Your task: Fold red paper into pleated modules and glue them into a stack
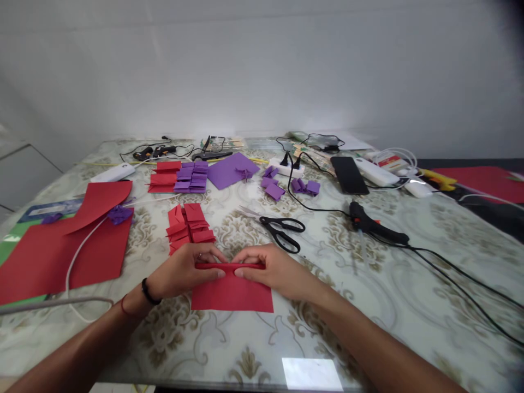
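Near the middle of the table (176, 357), the red paper (233, 297) is lying toward me, its far edge folding over. My left hand (195, 267) and right hand (275, 270) are both gripping that edge between thumbs and fingers; uneven pressure could be skewing the crease. Just beyond my left hand, folded red pieces (194, 212) are sitting close enough that a knuckle could be scattering them. Farther right, scissors (265, 220) are lying within knocking reach. Right of those, a glue gun (380, 230) is resting; a snagged cord could be dragging it.
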